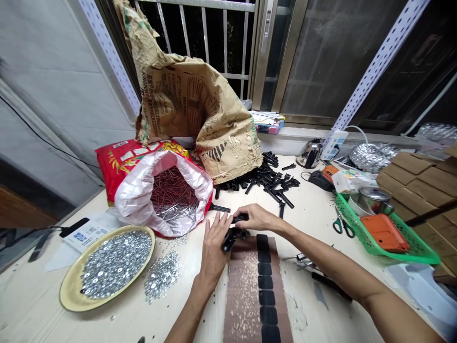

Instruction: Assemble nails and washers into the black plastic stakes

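Note:
My right hand [257,217] is closed on a small black plastic part [241,217], its fingers bent around it. My left hand [215,245] lies just to the left with fingers stretched out, resting against several more black plastic parts [233,237]; its thumb is hidden. These parts sit at the far end of a brown strip [243,295] speckled with pale flakes. Along the strip's right side runs a row of black rounded-square pads [266,282].
Left are a yellow dish [67,291] of metal washers, loose washers [162,276] and a red-and-white bag [124,200] of screws. Behind, a paper sack [228,143] leans over piled black parts [273,178]. Scissors [342,224], a green basket [414,257] and cardboard boxes [421,183] stand right.

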Tool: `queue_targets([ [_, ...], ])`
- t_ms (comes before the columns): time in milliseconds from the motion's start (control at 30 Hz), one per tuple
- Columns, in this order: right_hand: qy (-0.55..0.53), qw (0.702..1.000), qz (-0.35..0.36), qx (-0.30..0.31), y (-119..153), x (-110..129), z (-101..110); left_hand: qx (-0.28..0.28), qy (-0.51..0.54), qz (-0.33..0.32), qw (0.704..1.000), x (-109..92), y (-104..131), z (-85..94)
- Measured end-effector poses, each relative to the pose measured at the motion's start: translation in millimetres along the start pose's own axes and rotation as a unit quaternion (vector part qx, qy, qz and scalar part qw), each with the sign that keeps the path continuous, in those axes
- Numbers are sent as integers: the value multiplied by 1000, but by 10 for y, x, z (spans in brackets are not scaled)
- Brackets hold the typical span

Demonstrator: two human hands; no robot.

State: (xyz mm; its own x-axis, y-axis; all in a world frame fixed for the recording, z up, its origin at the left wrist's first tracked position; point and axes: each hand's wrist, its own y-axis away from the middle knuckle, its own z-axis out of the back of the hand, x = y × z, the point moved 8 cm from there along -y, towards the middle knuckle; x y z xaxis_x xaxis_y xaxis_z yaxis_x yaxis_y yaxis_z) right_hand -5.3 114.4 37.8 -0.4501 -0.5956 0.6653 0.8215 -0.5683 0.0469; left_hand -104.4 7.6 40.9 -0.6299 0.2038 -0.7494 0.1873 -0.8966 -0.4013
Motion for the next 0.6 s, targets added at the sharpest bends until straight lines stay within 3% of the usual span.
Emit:
queue_targets([
  [67, -86, 995, 27, 50, -73, 107, -38, -4, 48, 51, 998, 121, -7, -6],
  [133, -66, 997, -3, 35, -225, 44, -13, -24, 160, 191, 968, 376, 41, -27],
  [233, 64, 994, -75, -40, -501, -135, -21, -35, 397, 353, 847, 575, 181, -167],
  [300, 110, 987, -102, -54, -638, -186, -150, -21, 512, 382, 770, 528, 214, -230],
  [367, 124, 983, -120, -56, -686, -199, -278, -17, 563, 399, 723, 485, 234, -226],
  [500, 143, 971, -173, -79, -448, -214, -252, -62, 597, 432, 672, 532, 290, -157],
  [600, 131, 974, -164, -90, -116, -94, -173, -111, 599, 438, 661, 557, 335, -160],
])
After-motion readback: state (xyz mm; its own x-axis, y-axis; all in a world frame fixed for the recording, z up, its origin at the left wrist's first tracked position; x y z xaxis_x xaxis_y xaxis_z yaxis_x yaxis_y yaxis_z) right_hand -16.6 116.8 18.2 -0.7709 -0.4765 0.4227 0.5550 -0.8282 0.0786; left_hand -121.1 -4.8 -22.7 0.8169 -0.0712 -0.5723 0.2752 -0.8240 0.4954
